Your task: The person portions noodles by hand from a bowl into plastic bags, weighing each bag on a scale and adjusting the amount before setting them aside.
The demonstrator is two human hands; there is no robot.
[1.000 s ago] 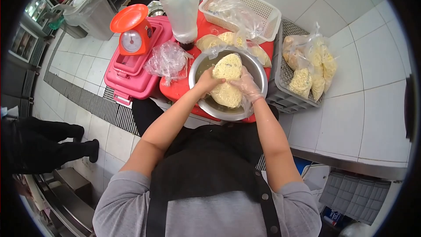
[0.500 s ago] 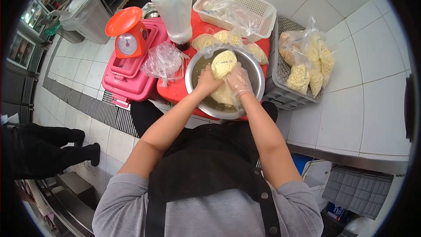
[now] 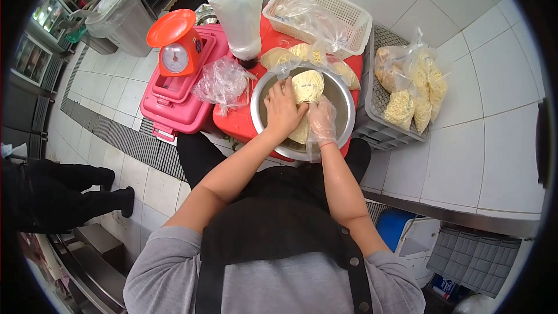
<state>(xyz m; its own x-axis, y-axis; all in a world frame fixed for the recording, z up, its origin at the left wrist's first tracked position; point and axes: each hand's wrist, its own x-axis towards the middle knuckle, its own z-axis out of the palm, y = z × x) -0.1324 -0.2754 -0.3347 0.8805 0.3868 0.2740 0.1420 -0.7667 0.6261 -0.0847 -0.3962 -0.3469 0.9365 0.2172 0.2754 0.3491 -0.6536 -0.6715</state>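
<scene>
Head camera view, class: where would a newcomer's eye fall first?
Probably on the orange scale atop the pink box at left. Next, the metal bowl at centre, where the left hand and gloved right hand meet a yellow bundle. Farther right, filled bags sit on a grey crate.

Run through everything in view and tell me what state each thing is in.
Left hand: bare, against the yellow pack.
Right hand: gloved, gripping the yellow pack.
Yellow pack: filled, over the metal bowl.
Metal bowl: uncovered.
Orange scale: pan bare.
Pink box: closed.
Clear plastic: crumpled.
White basket: uncovered, holding plastic bags.
Grey crate: uncovered, holding filled bags.
</scene>
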